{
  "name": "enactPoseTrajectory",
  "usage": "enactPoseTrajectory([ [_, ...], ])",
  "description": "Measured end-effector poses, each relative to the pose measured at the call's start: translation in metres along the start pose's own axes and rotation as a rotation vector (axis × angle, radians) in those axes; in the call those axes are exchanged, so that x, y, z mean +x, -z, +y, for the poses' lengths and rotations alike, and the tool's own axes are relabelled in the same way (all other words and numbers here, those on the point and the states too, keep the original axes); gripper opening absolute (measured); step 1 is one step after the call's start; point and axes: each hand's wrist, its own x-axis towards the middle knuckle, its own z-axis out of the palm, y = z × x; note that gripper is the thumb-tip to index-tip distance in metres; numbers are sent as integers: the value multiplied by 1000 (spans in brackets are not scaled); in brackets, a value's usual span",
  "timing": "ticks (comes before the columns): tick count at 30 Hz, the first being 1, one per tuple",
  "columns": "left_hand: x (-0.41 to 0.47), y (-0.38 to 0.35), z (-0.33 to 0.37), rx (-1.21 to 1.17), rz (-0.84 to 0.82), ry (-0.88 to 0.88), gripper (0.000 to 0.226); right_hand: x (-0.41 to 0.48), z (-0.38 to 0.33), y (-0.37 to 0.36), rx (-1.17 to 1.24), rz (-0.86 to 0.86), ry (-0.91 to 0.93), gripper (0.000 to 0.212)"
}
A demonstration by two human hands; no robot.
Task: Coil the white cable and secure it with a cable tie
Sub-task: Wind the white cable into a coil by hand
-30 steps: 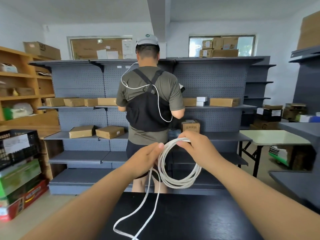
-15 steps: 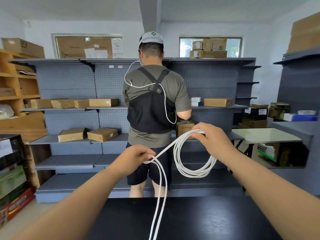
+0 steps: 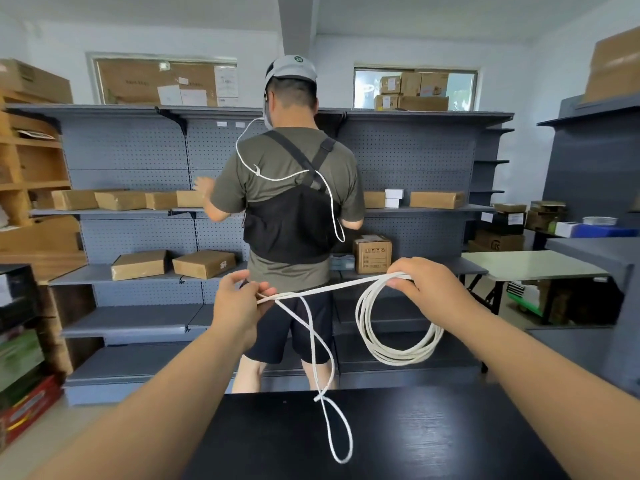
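My right hand [image 3: 427, 289] grips the top of a coil of white cable [image 3: 398, 351], whose several loops hang below it in mid air. From that hand a doubled stretch of cable runs left to my left hand [image 3: 239, 306], which pinches it between thumb and fingers. Below my left hand the loose end [image 3: 329, 410] drops down and ends in a long loop lying on the black table [image 3: 433, 441]. I see no cable tie.
A person [image 3: 294, 216] stands with their back to me just beyond the table, facing grey shelves [image 3: 138, 275] with brown boxes. A light folding table [image 3: 533, 268] stands at right. Crates and boxes are stacked at far left.
My hands have moved apart, left hand drawing a length of cable out sideways from the coil. The loose end on the table has shortened to one loop. The person ahead reached left.
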Motion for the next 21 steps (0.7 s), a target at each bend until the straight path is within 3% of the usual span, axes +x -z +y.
enactPoseTrajectory([
  [4,0,15,-1,383,-129,-41,25,5,-9,-1,48,91,-8,16],
  [9,5,22,7,719,-302,149,26,12,-16,2,54,179,-58,17],
  [12,6,33,9,996,-461,86,32,12,-23,0,55,193,-70,18],
  [16,5,34,11,1247,-555,-51,46,12,-37,-8,62,145,-43,17],
  [18,2,28,10,1193,-570,-159,51,10,-45,-11,76,104,-8,17],
  [21,-11,17,3,871,-629,-207,45,8,-56,-16,93,40,27,18],
])
